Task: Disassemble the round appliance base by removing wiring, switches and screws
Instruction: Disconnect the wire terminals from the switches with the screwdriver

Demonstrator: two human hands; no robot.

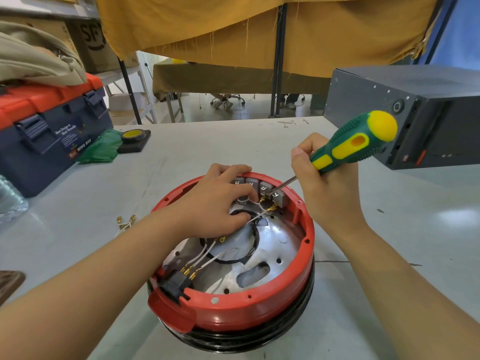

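Right now it's the wiring step: on the near tabletop (363,281) sits the round base (233,310); the left hand (215,203) pinches a white wire (255,217), the right hand (327,183) grips a screwdriver (350,144) prying at the far switches (262,187). Next, I'd guess, lever the terminal free gently.

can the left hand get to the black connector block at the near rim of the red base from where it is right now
Probably yes. The left hand rests inside the red base, fingers on a white wire by the switches. The black connector block lies uncovered beside that forearm; only drawing back seems needed.
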